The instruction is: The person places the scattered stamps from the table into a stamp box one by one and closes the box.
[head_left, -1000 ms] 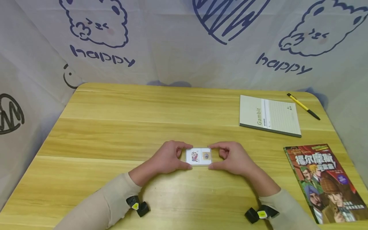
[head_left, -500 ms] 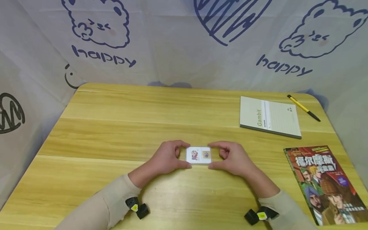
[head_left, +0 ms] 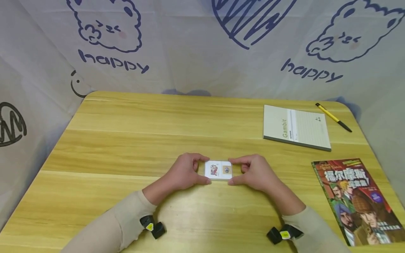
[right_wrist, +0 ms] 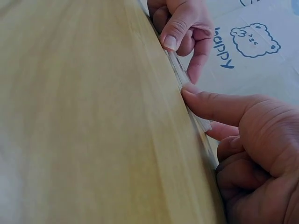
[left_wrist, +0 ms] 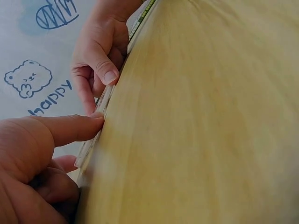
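A small flat clear plastic case (head_left: 218, 170) with a white insert lies low over the table. The insert bears a colourful picture on its left and a tan square with a round dark emblem on its right. My left hand (head_left: 186, 173) pinches the case's left end between thumb and forefinger, the other fingers curled in. At the right end, my right hand (head_left: 257, 173) pinches it the same way. Both wrist views show the case (left_wrist: 88, 143) edge-on, thin, close to the tabletop; whether it touches the wood I cannot tell.
On the wooden table (head_left: 142, 123), a notebook (head_left: 297, 127) and a yellow and black pen (head_left: 333, 117) lie at the back right. A comic-style book (head_left: 359, 202) is beside the right forearm. White cloth (head_left: 202, 52) with drawings hangs behind the table.
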Demonstrator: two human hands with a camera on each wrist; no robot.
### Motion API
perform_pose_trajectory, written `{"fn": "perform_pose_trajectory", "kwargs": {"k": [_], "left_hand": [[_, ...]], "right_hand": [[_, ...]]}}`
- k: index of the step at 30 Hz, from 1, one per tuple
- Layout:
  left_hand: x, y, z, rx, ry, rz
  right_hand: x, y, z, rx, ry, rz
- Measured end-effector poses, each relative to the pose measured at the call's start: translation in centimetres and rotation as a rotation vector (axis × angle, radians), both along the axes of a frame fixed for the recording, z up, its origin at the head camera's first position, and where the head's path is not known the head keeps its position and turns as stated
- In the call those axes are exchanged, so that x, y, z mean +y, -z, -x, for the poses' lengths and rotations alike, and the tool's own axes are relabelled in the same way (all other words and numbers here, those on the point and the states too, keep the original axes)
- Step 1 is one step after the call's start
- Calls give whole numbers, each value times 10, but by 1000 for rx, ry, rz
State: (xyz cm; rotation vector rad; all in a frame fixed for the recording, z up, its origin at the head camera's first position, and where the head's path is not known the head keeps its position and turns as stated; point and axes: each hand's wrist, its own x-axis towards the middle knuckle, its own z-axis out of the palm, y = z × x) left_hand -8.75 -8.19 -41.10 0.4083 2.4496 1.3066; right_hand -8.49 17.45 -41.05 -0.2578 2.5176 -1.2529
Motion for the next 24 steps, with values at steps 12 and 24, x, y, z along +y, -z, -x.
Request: {"fn": "perform_pose_trajectory", "kwargs": {"k": [12,24], "left_hand": [[1,1,-4,28,-5,20],[-1,-5,-8,19,61,97]], "right_hand": [[5,3,-1,76,-86,1],[1,1,-9,29,-104,46]]}}
